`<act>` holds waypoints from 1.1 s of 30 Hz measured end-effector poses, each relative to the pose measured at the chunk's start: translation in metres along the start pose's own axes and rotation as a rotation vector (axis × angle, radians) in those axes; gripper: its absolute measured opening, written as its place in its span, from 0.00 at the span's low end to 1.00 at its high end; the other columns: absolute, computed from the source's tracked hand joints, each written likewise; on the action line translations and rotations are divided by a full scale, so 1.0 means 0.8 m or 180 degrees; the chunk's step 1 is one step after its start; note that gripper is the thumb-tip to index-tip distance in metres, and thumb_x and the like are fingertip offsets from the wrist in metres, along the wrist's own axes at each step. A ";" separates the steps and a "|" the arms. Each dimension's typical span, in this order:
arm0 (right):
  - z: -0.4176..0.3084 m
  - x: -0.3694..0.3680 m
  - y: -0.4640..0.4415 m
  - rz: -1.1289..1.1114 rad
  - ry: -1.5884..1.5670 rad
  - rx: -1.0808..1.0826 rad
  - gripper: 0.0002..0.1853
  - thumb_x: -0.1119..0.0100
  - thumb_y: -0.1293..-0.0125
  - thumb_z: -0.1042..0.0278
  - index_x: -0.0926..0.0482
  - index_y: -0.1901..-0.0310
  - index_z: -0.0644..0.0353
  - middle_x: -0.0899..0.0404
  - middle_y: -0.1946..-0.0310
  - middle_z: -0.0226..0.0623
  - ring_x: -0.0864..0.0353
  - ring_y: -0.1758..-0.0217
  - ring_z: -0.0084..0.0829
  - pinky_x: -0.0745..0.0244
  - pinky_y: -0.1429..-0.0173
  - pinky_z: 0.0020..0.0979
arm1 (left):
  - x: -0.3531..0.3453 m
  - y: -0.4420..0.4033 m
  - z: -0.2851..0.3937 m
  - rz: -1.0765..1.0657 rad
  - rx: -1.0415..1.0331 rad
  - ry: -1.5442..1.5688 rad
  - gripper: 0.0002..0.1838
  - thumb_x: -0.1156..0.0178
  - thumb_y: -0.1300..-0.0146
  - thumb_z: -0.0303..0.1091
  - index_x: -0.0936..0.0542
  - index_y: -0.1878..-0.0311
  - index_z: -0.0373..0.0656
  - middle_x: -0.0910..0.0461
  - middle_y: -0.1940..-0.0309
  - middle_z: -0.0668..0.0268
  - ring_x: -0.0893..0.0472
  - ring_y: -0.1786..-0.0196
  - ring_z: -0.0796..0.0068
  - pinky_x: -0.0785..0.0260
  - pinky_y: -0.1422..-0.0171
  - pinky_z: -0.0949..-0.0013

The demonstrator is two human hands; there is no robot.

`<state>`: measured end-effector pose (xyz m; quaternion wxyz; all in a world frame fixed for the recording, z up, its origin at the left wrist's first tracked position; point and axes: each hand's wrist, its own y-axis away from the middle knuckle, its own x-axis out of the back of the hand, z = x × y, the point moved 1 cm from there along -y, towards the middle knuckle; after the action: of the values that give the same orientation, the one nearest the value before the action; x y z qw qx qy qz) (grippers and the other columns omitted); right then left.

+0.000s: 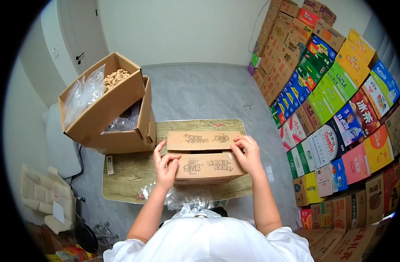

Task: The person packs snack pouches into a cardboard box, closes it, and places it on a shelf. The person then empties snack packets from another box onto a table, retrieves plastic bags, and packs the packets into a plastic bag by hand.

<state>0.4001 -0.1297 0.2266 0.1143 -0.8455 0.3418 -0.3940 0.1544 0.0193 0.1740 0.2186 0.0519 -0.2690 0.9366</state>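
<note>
A brown cardboard box (206, 170) with dark printing stands on the table in front of me. Its two top flaps lie nearly closed, with a narrow dark gap between them. My left hand (166, 169) holds the left end of the box, thumb side on the near flap and a finger reaching up along the far flap (203, 140). At the opposite end my right hand (249, 155) grips the box's corner, its fingertips on the flap edges beside the gap. What lies inside the box is hidden.
The wood-patterned table (130, 181) also bears crumpled clear plastic (187, 198) at its near edge. Left of my hands, an open carton (106, 107) with peanut-like pieces (117, 79) and plastic bags sits tilted on another carton (147, 118). Stacked colourful boxes (331, 135) line the right; a chair (47, 196) stands left.
</note>
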 end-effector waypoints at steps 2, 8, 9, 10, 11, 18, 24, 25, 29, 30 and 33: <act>-0.008 0.000 0.008 -0.0104 0.0548 0.0296 0.08 0.34 0.46 0.67 0.20 0.71 0.62 0.20 0.61 0.38 0.23 0.50 0.40 0.43 0.31 0.52 | 0.004 -0.005 0.016 -0.0084 -0.0113 -0.0285 0.07 0.40 0.45 0.30 0.18 0.67 0.38 0.41 0.33 0.49 0.41 0.30 0.51 0.49 0.30 0.53; -0.001 -0.014 0.016 0.0097 0.0690 0.0273 0.08 0.34 0.47 0.66 0.20 0.72 0.61 0.21 0.58 0.39 0.23 0.46 0.41 0.41 0.32 0.51 | 0.013 -0.022 0.016 -0.0852 -0.0489 -0.0969 0.13 0.37 0.48 0.29 0.20 0.58 0.40 0.35 0.35 0.53 0.43 0.28 0.47 0.45 0.30 0.51; -0.001 -0.014 0.016 0.0095 0.0682 0.0268 0.08 0.34 0.47 0.66 0.20 0.72 0.61 0.21 0.58 0.39 0.23 0.46 0.41 0.41 0.32 0.51 | 0.013 -0.024 0.017 -0.1058 -0.0307 -0.0825 0.15 0.38 0.47 0.29 0.21 0.54 0.40 0.33 0.36 0.55 0.44 0.28 0.47 0.44 0.30 0.51; -0.001 -0.014 0.015 0.0073 0.0734 0.0306 0.08 0.33 0.47 0.66 0.20 0.71 0.61 0.21 0.58 0.39 0.24 0.46 0.41 0.40 0.32 0.51 | 0.013 -0.026 0.021 -0.1060 -0.0302 -0.0835 0.15 0.38 0.47 0.29 0.21 0.54 0.40 0.33 0.36 0.55 0.44 0.28 0.47 0.44 0.30 0.51; -0.002 -0.014 0.015 0.0046 0.0785 0.0345 0.09 0.33 0.47 0.65 0.20 0.70 0.61 0.21 0.57 0.39 0.24 0.45 0.41 0.40 0.32 0.51 | 0.013 -0.026 0.028 -0.1053 -0.0295 -0.0894 0.17 0.38 0.47 0.29 0.22 0.51 0.40 0.32 0.37 0.56 0.42 0.29 0.47 0.43 0.30 0.53; -0.052 -0.006 -0.010 -0.0633 0.1563 0.0380 0.24 0.33 0.46 0.54 0.23 0.50 0.57 0.28 0.42 0.43 0.35 0.33 0.45 0.50 0.27 0.52 | 0.012 -0.020 0.035 -0.1064 -0.0430 -0.1335 0.22 0.41 0.45 0.27 0.23 0.44 0.42 0.28 0.43 0.56 0.37 0.32 0.49 0.40 0.32 0.54; -0.034 -0.042 -0.017 -0.1764 0.2096 0.0960 0.46 0.59 0.41 0.24 0.47 0.28 0.47 0.53 0.26 0.42 0.59 0.22 0.44 0.68 0.26 0.61 | 0.009 -0.021 0.035 -0.0976 -0.0347 -0.1294 0.20 0.41 0.45 0.25 0.21 0.47 0.41 0.28 0.42 0.57 0.37 0.32 0.49 0.39 0.32 0.55; -0.032 -0.043 -0.018 -0.1788 0.2100 0.0972 0.46 0.59 0.41 0.24 0.47 0.28 0.47 0.53 0.26 0.42 0.59 0.22 0.44 0.68 0.26 0.61 | 0.007 -0.021 0.034 -0.0947 -0.0354 -0.1283 0.20 0.42 0.45 0.25 0.21 0.47 0.41 0.28 0.42 0.57 0.37 0.32 0.49 0.39 0.32 0.55; -0.035 -0.042 -0.018 -0.1838 0.2062 0.0925 0.45 0.57 0.40 0.27 0.47 0.28 0.48 0.53 0.26 0.43 0.59 0.22 0.45 0.68 0.26 0.61 | 0.007 -0.022 0.033 -0.0887 -0.0331 -0.1254 0.19 0.42 0.45 0.24 0.20 0.48 0.41 0.28 0.42 0.57 0.36 0.32 0.50 0.39 0.33 0.55; -0.035 -0.042 -0.018 -0.1846 0.2022 0.0925 0.45 0.56 0.40 0.28 0.47 0.28 0.48 0.53 0.26 0.44 0.59 0.23 0.46 0.69 0.26 0.61 | 0.006 -0.022 0.035 -0.0848 -0.0306 -0.1247 0.19 0.42 0.46 0.24 0.20 0.48 0.41 0.27 0.43 0.57 0.35 0.33 0.50 0.38 0.33 0.56; -0.031 -0.043 -0.019 -0.1766 0.2032 0.1052 0.46 0.55 0.41 0.27 0.45 0.28 0.50 0.52 0.27 0.47 0.56 0.24 0.51 0.64 0.27 0.60 | 0.002 -0.020 0.037 -0.0711 -0.0251 -0.1278 0.18 0.41 0.46 0.24 0.19 0.50 0.41 0.26 0.44 0.58 0.34 0.34 0.50 0.37 0.34 0.56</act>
<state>0.3733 -0.0934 0.2295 0.0268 -0.7116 0.0530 -0.7000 0.1589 0.0166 0.2071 0.2648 0.2580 -0.3361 0.8662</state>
